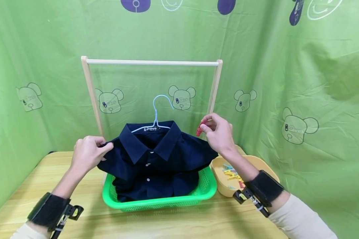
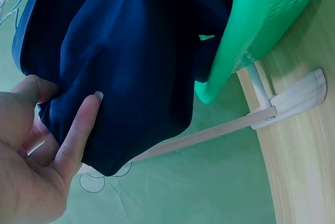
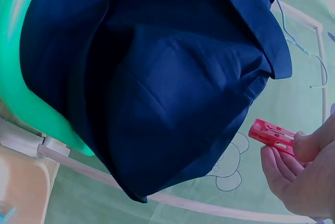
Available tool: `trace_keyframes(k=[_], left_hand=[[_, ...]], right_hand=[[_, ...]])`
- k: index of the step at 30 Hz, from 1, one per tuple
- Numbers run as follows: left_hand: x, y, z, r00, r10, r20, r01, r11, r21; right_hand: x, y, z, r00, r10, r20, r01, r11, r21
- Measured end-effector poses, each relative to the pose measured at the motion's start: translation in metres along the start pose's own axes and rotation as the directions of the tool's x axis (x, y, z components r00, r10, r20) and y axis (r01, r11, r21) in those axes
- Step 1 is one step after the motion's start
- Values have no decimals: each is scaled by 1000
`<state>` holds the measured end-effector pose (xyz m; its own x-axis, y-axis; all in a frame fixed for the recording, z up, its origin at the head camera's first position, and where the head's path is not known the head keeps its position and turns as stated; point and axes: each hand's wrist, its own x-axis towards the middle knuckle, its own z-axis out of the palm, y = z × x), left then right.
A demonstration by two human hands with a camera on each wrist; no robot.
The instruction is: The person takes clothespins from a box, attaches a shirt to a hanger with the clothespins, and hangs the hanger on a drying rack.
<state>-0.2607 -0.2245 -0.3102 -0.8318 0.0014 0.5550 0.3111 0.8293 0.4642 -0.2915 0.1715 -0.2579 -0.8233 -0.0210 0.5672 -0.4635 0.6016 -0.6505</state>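
The left hand [image 1: 88, 154] pinches the navy shirt [image 1: 167, 169]; if that pinch slackens, its shoulder could slip off the hanger [image 1: 156, 116]. The shirt overhangs the green basket's [image 1: 158, 203] side rims; the right hand [image 1: 219, 135] pinches a red clothespin [image 1: 199, 130].

Shirt [image 1: 167, 171] on Hanger [image 1: 156, 114], with Clothespin [image 1: 199, 130]

Shirt: dark navy, collared, white buttons down the front. Upper part stands upright, front toward me; lower part lies bunched in the green basket [image 1: 164, 201]. My left hand [image 1: 89, 152] pinches its left sleeve side.

Hanger: thin, light blue. Arms sit inside the collar; hook projects upward.

Clothespin: red. I hold it in my right hand [image 1: 219, 133], near the shirt's right shoulder, apart from the cloth.
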Motion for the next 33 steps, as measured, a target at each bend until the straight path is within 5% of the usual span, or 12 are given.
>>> trace_keyframes(k=[33], left_hand=[[-1,2,2,1000,-17,-13,17,1000,23]], right_hand=[[-5,-1,17,1000,14,-6,-14,999,35]])
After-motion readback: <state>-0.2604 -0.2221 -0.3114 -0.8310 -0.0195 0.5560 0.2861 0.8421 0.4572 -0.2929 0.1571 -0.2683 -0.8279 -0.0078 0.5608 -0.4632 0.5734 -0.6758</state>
